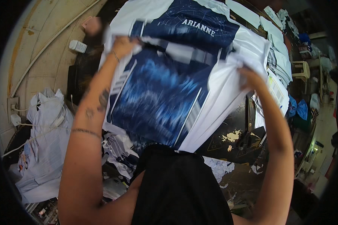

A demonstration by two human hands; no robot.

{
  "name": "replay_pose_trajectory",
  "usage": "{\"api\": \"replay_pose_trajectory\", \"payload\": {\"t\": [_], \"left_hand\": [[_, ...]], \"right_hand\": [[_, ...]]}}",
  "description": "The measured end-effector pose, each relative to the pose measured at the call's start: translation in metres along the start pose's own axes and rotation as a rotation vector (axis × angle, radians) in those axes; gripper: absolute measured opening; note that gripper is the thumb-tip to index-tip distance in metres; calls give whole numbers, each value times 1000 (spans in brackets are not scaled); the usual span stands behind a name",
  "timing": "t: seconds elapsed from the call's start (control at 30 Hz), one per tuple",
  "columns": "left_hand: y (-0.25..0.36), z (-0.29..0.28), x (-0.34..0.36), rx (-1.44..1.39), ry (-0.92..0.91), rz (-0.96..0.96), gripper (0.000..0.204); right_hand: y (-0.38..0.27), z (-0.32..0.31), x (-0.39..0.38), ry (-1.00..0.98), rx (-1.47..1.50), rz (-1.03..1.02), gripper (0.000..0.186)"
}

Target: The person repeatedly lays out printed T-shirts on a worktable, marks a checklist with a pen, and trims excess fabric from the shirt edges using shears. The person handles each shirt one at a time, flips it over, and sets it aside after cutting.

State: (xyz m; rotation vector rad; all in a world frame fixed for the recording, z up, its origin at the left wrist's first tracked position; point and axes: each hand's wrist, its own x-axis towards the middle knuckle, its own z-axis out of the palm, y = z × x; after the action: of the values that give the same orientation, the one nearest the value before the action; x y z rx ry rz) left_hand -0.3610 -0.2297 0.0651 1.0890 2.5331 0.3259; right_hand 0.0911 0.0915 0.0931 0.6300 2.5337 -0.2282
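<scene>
A large blue-and-white printed fabric panel (165, 97), smooth and slightly glossy, hangs stretched between both raised hands, its mottled deep-blue middle framed by white bands and grey stripes; motion blurs the print. Above the hands lies a second panel (199, 26) of the same cloth, flat on the dark worktable (236, 146), whose scuffed surface shows below the right hand with pale paint-like patches. Beyond the right hand a thick stack of white printed sheets (279, 71) runs along the table edge, its layers fanned and thin. Below and outward of the left forearm sits a crumpled heap of white cloth (45, 150), soft and creased, crossed by white cables. The left hand (122, 47) is clenched on the panel's upper left corner, bunching it into folds; the right hand (249, 77) grips the upper right edge, the cloth gathered over the fingers. A small white rounded bottle (77, 46) lies on the floor just outward of the left hand.
</scene>
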Motion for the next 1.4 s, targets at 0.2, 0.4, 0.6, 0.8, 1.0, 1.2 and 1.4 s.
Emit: {"api": "replay_pose_trajectory", "payload": {"t": [0.2,0.4,0.6,0.8,1.0,1.2,1.4], "left_hand": [[-82,22,-1,-311,-311,329,83],[-98,70,-241,274,-121,-734,107],[21,89,-142,141,-364,-361,108],[-28,-74,136,137,577,512,82],[-26,18,21,-160,-149,97,81],[-74,98,-197,268,340,-106,80],[-66,77,-258,204,95,-584,83]], "right_hand": [[-107,67,-33,281,264,-343,80],[-195,188,-199,2,239,95,114],[-106,99,-62,-309,401,-355,116],[44,-68,63,464,-812,367,91],[-133,75,-27,361,226,-257,90],[-140,174,-204,242,275,29,101],[-147,166,-268,228,524,-44,39]]}}
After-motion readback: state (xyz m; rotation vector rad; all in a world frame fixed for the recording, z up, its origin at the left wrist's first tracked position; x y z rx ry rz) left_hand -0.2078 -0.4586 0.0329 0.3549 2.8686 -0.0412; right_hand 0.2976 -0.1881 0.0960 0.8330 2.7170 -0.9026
